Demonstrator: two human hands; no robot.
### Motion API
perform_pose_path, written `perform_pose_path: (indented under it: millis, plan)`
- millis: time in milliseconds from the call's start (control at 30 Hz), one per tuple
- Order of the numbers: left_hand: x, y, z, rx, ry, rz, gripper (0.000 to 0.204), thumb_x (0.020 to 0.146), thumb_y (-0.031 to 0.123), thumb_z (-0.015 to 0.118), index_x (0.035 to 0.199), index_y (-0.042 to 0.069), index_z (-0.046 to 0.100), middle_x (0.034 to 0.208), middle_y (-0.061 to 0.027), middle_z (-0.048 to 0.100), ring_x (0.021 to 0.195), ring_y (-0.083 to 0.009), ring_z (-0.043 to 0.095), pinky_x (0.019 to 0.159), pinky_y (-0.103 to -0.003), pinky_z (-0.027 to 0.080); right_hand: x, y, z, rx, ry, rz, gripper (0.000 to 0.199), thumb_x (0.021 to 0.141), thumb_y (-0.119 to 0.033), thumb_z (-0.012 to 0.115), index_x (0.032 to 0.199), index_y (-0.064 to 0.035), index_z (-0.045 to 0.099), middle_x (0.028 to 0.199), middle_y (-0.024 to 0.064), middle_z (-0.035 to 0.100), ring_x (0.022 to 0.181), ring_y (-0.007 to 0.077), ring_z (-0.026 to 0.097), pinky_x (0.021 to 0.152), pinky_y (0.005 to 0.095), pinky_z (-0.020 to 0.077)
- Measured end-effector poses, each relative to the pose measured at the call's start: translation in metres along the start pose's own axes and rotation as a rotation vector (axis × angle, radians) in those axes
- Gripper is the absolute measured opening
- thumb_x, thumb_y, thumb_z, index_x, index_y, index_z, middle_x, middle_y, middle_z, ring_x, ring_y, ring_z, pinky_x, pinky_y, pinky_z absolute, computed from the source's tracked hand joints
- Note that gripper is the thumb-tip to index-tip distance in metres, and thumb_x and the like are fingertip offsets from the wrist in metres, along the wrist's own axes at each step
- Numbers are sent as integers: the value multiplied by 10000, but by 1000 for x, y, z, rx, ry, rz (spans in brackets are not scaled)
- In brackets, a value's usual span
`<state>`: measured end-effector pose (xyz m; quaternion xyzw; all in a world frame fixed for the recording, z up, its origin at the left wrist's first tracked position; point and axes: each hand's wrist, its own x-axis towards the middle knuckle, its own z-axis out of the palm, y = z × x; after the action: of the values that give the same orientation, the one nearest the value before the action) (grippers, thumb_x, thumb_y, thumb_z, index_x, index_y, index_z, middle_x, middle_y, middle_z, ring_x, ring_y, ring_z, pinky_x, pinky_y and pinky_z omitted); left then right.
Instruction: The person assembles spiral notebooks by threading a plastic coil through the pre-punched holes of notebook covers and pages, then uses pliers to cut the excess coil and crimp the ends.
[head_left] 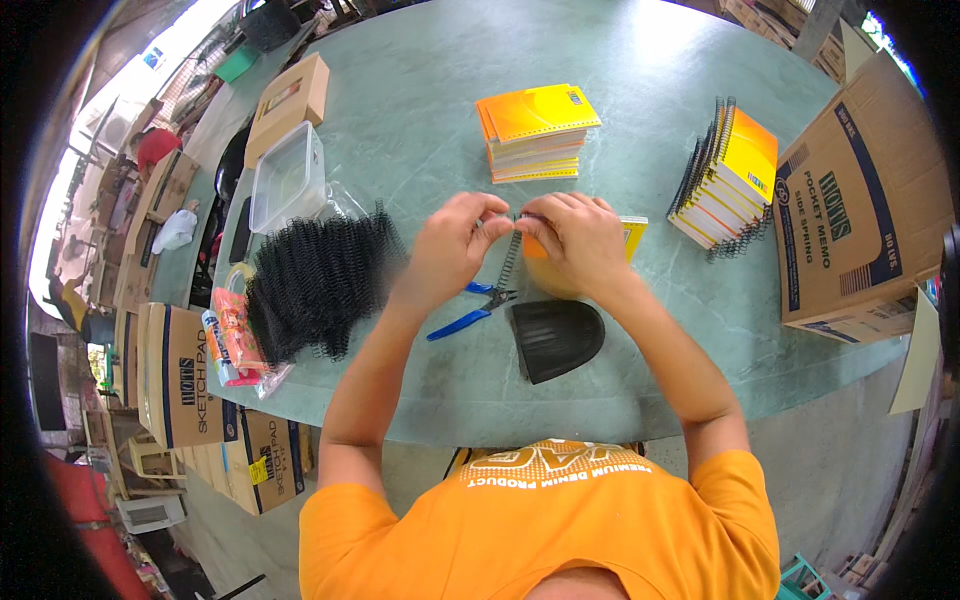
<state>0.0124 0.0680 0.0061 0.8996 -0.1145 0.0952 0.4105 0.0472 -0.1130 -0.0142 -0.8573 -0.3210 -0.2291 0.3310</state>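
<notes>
Both hands work at one black spiral coil (510,258) threaded along the edge of a small yellow notepad (628,232). The left hand (452,245) pinches the coil's upper end between thumb and fingertips; the right hand (578,240) is clamped on the notepad and the coil beside it, pressing the pad to the green table (420,130).

To do the step well:
1. Hold the pad flat and square, so the punched holes stay in line.
2. Turn the coil in short, even twists.
3. Keep the blue-handled pliers (470,312), just below the grip, within reach.

Containers:
- The clear plastic tub (288,178), left of the grip past the heap of loose black coils (318,282): contents cannot be made out.
- The open cardboard carton (850,210), far right: interior not shown.
</notes>
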Motion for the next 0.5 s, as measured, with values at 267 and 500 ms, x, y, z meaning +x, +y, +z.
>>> perform_pose_path:
  millis: [267, 500]
  plan:
    - [-41, 12, 60, 532, 118, 433, 242, 737, 266, 681, 892, 100, 601, 790, -99, 561, 774, -269, 506, 678, -373, 405, 0, 6, 3, 120, 1, 57, 140, 764, -142, 637, 894, -120, 589, 815, 40, 648, 788, 233, 625, 672, 364, 453]
    - [-67, 16, 65, 273, -299, 139, 466, 765, 230, 669, 1185, 85, 528, 886, -145, 569, 838, -304, 550, 774, -400, 440, -5, 19, -36, 128, -211, 247, 159, 726, -45, 666, 880, -78, 647, 816, 92, 662, 777, 258, 639, 706, 347, 494]
